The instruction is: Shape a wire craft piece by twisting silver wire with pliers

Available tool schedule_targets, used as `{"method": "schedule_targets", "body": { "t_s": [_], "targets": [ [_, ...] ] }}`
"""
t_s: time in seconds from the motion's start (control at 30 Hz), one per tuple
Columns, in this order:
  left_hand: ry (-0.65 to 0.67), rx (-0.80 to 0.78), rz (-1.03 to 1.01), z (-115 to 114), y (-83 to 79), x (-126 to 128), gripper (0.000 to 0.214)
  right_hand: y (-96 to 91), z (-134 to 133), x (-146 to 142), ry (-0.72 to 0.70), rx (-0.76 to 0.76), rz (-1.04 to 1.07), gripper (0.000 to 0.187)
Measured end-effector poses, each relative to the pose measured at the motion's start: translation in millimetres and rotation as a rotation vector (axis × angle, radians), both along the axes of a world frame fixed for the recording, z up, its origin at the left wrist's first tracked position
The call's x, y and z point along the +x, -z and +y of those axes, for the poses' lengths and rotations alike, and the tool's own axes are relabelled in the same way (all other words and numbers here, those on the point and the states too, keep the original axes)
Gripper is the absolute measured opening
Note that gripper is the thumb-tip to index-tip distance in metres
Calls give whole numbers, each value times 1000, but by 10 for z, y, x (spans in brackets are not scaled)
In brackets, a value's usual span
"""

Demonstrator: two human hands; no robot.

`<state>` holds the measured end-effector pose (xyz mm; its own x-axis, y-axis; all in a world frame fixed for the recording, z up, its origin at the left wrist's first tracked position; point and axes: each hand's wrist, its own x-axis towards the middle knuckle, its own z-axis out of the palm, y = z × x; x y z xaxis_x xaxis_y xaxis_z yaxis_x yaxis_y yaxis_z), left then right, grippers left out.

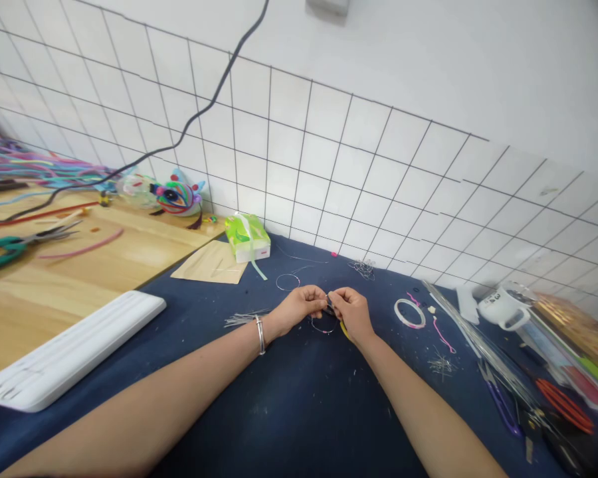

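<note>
Both my hands meet over the dark blue cloth (289, 405) in the middle of the view. My left hand (301, 307), with a silver bangle (260, 334) on its wrist, pinches a thin wire (323, 328) that loops down below the fingers. My right hand (351, 313) is closed on the same small piece where the fingertips touch, and a yellow-handled tool (344, 329) shows under its palm. A bundle of thin wires (244, 319) lies just left of my left wrist.
A wire ring (288, 282) and a green tissue pack (248, 238) lie beyond the hands. A tape roll (409, 313), pink cord (442, 335), white mug (501, 309) and plastic bags sit at right. At left are a white tray (70, 352), wooden board (54, 279) and green pliers (10, 249).
</note>
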<state>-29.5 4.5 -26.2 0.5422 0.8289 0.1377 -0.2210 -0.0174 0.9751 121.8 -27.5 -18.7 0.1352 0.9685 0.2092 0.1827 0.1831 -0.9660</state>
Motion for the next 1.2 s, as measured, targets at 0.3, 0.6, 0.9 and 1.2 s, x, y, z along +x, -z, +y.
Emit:
{"method": "schedule_targets", "body": {
  "t_s": [0.3, 0.6, 0.9, 1.2],
  "targets": [
    [-98, -31, -108, 9, 5, -4, 22, -144, 62, 215, -57, 4, -481, 41],
    [-116, -77, -159, 31, 14, -20, 20, -102, -439, 375, -76, 45, -1341, 49],
    [-98, -90, -140, 35, 9, -2, 22, 79, -416, 302, 64, 117, -1419, 27],
    [-99, -74, -156, 14, -4, -20, 25, 125, -394, 494, 69, 111, -1214, 21]
  ]
}}
